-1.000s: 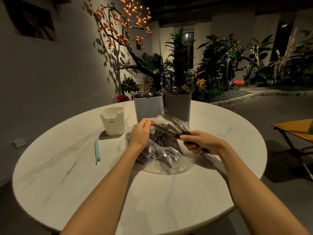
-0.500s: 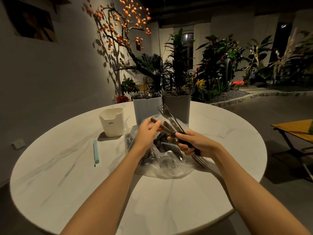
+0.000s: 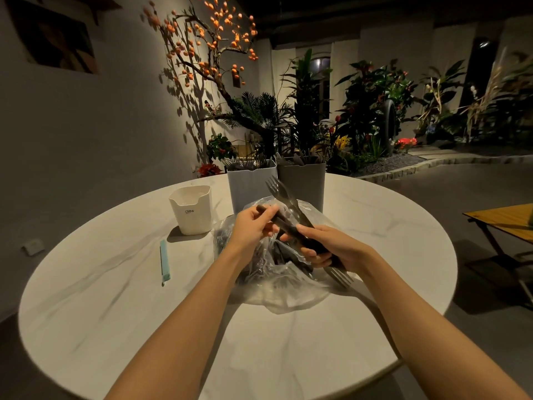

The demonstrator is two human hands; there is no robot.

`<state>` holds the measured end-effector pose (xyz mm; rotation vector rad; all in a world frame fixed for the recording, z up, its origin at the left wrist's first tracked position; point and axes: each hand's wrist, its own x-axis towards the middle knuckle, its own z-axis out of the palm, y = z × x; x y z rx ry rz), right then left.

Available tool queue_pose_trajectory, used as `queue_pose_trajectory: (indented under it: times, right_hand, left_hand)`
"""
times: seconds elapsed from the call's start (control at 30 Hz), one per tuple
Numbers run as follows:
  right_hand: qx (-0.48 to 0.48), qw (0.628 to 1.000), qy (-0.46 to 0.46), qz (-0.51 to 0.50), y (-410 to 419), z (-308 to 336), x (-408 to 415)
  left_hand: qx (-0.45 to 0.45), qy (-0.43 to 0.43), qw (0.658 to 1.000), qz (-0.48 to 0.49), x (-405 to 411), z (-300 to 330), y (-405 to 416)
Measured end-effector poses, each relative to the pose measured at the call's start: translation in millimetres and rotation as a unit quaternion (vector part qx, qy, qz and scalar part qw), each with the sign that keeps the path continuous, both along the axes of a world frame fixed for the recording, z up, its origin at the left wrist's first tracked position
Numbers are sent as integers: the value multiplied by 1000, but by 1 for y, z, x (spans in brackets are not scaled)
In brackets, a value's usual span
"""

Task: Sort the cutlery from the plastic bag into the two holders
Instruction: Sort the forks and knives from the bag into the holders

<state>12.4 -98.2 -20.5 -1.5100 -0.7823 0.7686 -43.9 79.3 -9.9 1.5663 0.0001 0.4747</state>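
Both holders [image 3: 251, 184] behind the plastic bag [image 3: 277, 272] already held cutlery; much remained bagged. The right hand's [image 3: 331, 246] grip clutched forks [image 3: 281, 192]; the left hand [image 3: 252, 226] pinched one handle.

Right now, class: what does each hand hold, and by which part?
The right hand grips a bundle of forks around its middle. The left hand pinches a dark-handled utensil by its handle end.
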Motion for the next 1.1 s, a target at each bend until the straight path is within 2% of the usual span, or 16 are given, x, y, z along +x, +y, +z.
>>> queue_pose_trajectory:
  times: [0.27, 0.5, 0.6, 0.63, 0.67, 0.73, 0.77, 0.8, 0.87, 0.93, 1.1]
  right_hand:
    - [-10, 997, 3, -72, -2, 2, 2]
    - [-23, 993, 19, -115, -3, 4, -1]
    - [-23, 994, 27, -103, -5, 3, -1]
    - [-25, 995, 22, -98, -6, 2, 0]
    - [-26, 996, 13, -90, -6, 1, 0]
    - [-23, 997, -5, -71, -7, 0, 2]
    - [-21, 998, -7, -65, -7, 0, 2]
    - [-18, 998, -8, -61, -8, 0, 2]
    - [-13, 998, -12, -61, -8, 0, 1]
    - [-17, 997, -24, -73, -8, 0, 0]
    - [-12, 994, -10, -112, -7, 2, -1]
  left_hand:
    - [2, -3, 996, 90, 0, 2, 0]
    - [39, -22, 989, 142, 2, 0, -3]
    - [104, -29, 981, 161, 4, -2, -4]
    - [177, -24, 969, 172, 6, -5, -4]
    - [291, -12, 936, 200, 7, -8, -4]
    - [515, -19, 815, 265, 6, -14, -3]
    - [583, -55, 766, 267, 5, -15, -2]
    - [625, -93, 734, 248, 3, -14, -3]
    - [671, -123, 709, 179, 1, -14, -6]
    - [679, -110, 712, 141, 1, -13, -9]
    - [703, -85, 681, 186, 1, -6, -13]
